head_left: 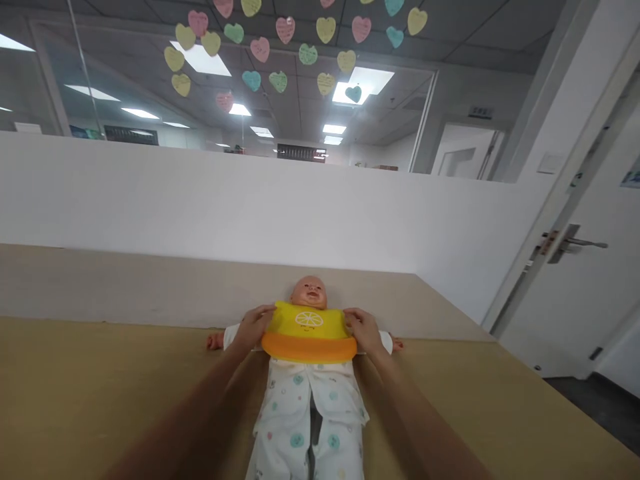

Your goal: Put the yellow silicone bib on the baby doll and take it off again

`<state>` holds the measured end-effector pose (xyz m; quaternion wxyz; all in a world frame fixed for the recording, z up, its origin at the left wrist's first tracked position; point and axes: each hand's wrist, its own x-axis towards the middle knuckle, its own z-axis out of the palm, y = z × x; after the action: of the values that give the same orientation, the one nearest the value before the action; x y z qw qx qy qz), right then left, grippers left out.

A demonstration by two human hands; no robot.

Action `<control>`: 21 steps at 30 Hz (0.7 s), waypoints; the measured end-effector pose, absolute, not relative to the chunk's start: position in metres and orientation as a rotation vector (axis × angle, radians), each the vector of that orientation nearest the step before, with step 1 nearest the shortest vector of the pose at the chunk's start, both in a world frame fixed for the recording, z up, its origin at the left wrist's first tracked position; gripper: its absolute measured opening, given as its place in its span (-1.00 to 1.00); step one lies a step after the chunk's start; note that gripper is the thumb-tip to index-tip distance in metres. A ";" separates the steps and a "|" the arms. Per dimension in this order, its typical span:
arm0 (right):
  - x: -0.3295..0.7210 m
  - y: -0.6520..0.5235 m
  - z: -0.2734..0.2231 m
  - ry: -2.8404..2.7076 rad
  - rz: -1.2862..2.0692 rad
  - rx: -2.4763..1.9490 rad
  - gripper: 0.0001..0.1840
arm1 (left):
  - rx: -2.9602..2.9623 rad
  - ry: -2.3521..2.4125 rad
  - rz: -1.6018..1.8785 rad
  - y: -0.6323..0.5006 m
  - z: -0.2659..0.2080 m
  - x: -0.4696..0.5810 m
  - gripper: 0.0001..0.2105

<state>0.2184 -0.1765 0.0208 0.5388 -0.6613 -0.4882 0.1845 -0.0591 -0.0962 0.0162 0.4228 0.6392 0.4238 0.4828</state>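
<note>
A baby doll (pixel 310 292) lies on its back, arms spread to the sides, in white clothes with a small print (pixel 295 400). Across its chest is a yellow silicone bib (pixel 285 320) with a white citrus slice and an orange catch pocket along the bottom. My left hand (pixel 254 327) has its fingers closed at the bib's upper left edge. At the opposite upper edge, my right hand (pixel 364 328) likewise pinches the bib's side. The bib's neck straps are not visible, and my fingertips are partly hidden.
The doll lies on a wooden table top (pixel 125 387), its head on a grey-beige strip (pixel 150 287) along the white wall (pixel 225 207). Heart-shaped notes (pixel 285 30) dot the glass above. A door with a metal handle (pixel 575 243) stands at the right.
</note>
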 end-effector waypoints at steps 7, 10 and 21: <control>0.239 -0.246 -0.016 -1.587 -0.507 -1.712 -0.63 | 2.701 1.209 1.363 -0.125 -0.020 -0.115 -0.64; 0.246 -0.259 -0.028 -1.705 -0.710 -1.716 -0.62 | 2.874 1.273 1.224 -0.123 -0.028 -0.129 -0.64; 0.269 -0.256 -0.045 -1.700 -0.645 -1.817 -0.64 | 2.750 1.387 1.213 -0.115 -0.040 -0.133 -0.63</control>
<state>0.2693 -0.2565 -0.0452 0.2816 -0.6784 -0.6345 -0.2406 -0.1328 -0.1148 -0.0405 -0.0840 0.8278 0.4176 0.3651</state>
